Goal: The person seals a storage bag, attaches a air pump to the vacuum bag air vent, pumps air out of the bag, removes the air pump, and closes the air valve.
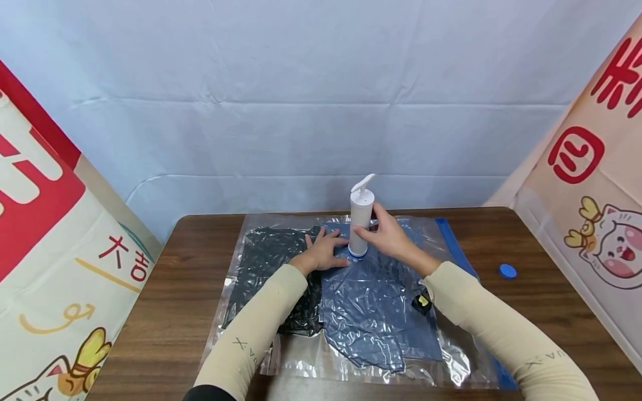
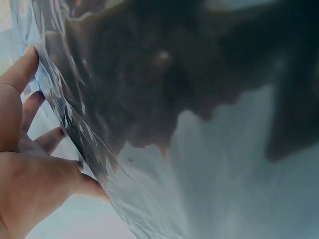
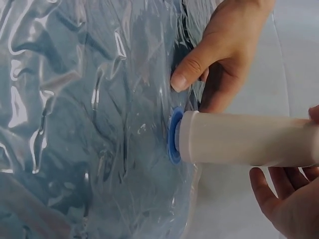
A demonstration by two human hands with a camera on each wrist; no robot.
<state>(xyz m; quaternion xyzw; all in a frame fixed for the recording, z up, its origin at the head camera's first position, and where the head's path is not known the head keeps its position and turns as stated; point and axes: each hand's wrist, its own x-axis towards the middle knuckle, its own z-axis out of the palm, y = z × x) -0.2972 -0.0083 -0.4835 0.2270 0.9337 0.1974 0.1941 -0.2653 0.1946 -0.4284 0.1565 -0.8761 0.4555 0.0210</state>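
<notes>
A white hand pump point(image 1: 360, 223) stands upright on the blue valve point(image 3: 174, 135) of a clear plastic vacuum storage bag point(image 1: 311, 356). My right hand point(image 1: 388, 236) grips the pump's barrel from the right, thumb on the near side; its T-shaped handle point(image 1: 363, 182) sits low at the top. Just left of the valve, my left hand point(image 1: 323, 252) presses on the bag with spread fingers. Inside the bag lie a black folded garment point(image 1: 261, 267) and a blue one point(image 1: 366, 312), the plastic wrinkled over them. The left wrist view shows that hand point(image 2: 35, 184) against the film.
A round blue cap point(image 1: 507, 271) lies on the brown wooden table point(image 1: 150, 323), right of the bag. The bag's blue zip strip point(image 1: 458, 248) runs along its right side. Behind the table hangs a pale cloth point(image 1: 311, 139), with printed banners on both sides.
</notes>
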